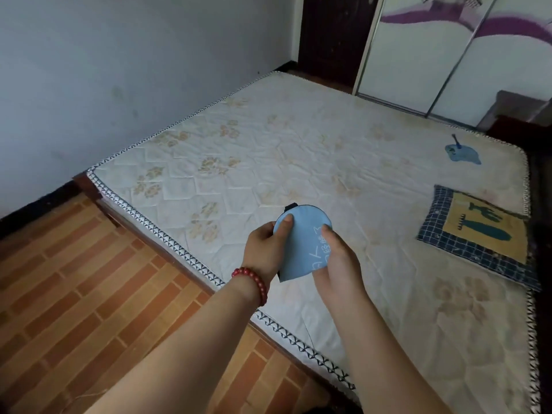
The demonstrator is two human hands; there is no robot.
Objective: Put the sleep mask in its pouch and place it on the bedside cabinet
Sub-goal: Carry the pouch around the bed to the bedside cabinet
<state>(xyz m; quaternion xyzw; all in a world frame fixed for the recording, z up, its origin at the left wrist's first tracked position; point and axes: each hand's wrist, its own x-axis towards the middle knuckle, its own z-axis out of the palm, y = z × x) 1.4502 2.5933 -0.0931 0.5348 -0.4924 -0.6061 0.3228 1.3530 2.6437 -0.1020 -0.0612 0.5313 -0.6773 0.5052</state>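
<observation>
So I held the light blue sleep mask up in both my hands, over the near edge of the mattress. My left hand pinched its left side, with my thumb pressed flat on the front. My right hand pinched its right side, with that thumb on top too and my fingers tucked behind. The mask looked folded, with little white drawings on the front and a bit of black strap poking out at the top. It touched nothing but my hands. A red bead bracelet sat on my left wrist. Far off on the right side of the mattress lay a small blue thing with a dark string, which I took to be the pouch. It was well apart from the mask. Nearer to me on that side lay a flat cushion with a dark blue checked edge and a green cactus picture. Brown brick-pattern floor was on my left, and a white wardrobe with purple swirls stood past the bed.
</observation>
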